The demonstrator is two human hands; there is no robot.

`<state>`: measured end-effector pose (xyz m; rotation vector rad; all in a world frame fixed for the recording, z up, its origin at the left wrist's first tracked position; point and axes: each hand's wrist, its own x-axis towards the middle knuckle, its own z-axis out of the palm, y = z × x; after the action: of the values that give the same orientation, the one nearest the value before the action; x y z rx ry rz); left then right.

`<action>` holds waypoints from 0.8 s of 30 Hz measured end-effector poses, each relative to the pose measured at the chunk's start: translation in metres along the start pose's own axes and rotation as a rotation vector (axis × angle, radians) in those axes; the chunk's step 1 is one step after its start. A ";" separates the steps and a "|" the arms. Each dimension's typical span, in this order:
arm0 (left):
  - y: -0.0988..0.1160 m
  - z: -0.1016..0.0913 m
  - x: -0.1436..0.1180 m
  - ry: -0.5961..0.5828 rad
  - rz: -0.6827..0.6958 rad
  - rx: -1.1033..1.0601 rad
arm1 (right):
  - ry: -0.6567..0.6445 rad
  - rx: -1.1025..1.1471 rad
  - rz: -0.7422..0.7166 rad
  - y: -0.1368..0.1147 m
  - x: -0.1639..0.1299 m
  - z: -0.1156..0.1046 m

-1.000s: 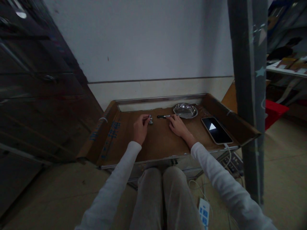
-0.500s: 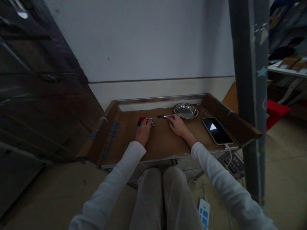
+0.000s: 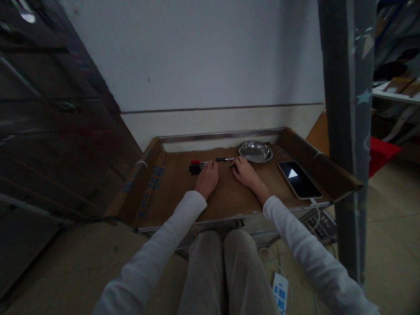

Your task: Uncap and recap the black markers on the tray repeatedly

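Note:
My left hand (image 3: 208, 179) rests on the cardboard with its fingers bent together, at the right ends of a row of pens. In that row lie a red pen (image 3: 197, 162) and several black pens (image 3: 194, 169); their right ends are partly hidden by the fingers. My right hand (image 3: 245, 173) is curled low over the cardboard, and a small black piece (image 3: 232, 166) pokes out at its fingertips. Most of that piece, if there is more, is hidden. Between the hands and slightly behind them lies another black pen (image 3: 224, 159), its right end near my right fingertips.
A round metal dish (image 3: 255, 151) stands behind my right hand. To the right lies a phone (image 3: 299, 179) with a white cable. Cardboard (image 3: 177, 205) lines the table, with raised sides. A grey pillar (image 3: 348, 131) rises at the right; a person sits beyond it.
My left hand has slid right, uncovering more of the black pens. A black piece now shows at my right fingertips, while that hand has stayed nearly in place.

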<state>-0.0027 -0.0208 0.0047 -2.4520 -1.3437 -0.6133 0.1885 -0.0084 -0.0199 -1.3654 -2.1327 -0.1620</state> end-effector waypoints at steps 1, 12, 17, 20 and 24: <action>0.002 0.002 0.005 -0.009 0.004 0.027 | -0.001 0.001 0.005 0.000 0.000 0.000; 0.007 0.025 0.032 0.001 -0.059 0.146 | -0.007 -0.035 0.039 0.001 -0.002 0.000; 0.006 0.024 0.030 -0.007 -0.067 0.109 | 0.004 -0.026 0.053 -0.001 -0.003 -0.003; 0.005 0.024 0.029 0.023 -0.086 0.079 | 0.010 -0.017 0.056 -0.003 -0.004 -0.005; 0.006 0.024 0.030 0.014 -0.108 0.010 | 0.004 -0.005 0.061 -0.003 -0.003 -0.005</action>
<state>0.0219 0.0080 -0.0016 -2.3749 -1.4780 -0.6461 0.1891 -0.0146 -0.0170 -1.4296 -2.0858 -0.1457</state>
